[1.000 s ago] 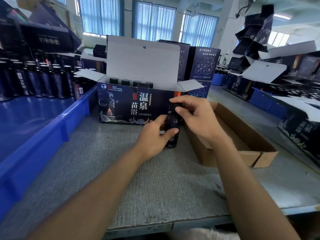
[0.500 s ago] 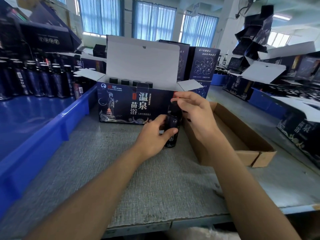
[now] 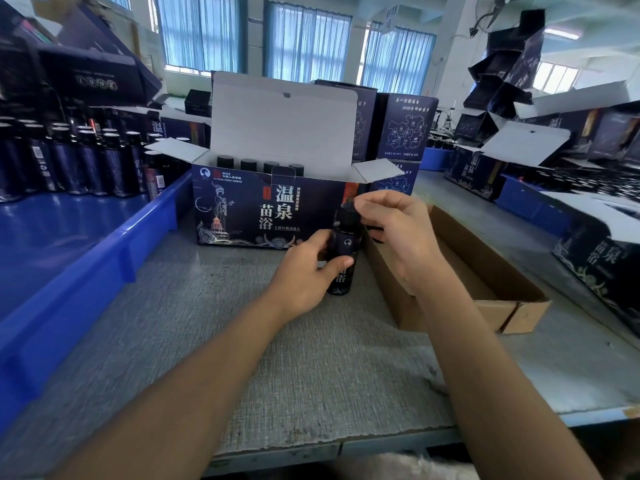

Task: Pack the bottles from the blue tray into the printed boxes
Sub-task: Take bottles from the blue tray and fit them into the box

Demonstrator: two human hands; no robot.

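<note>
Gripping dark bottle point(image 3: 343, 252) mid-body at frame centre, left hand point(image 3: 304, 271) wrapped round it; right hand point(image 3: 391, 230) pinches its cap. Judged rigid, smooth, likely slippery.

printed box point(image 3: 242, 206) reading "温泉苗浴", "PICC"

One head-worn wide-angle view looks forward and down, close over the table point(image 3: 311, 368) toward distant windows point(image 3: 304, 39).

Two bare forearms point(image 3: 207, 375), slim wrists, bare left grip point(image 3: 304, 275), right grip point(image 3: 398, 237).
</note>
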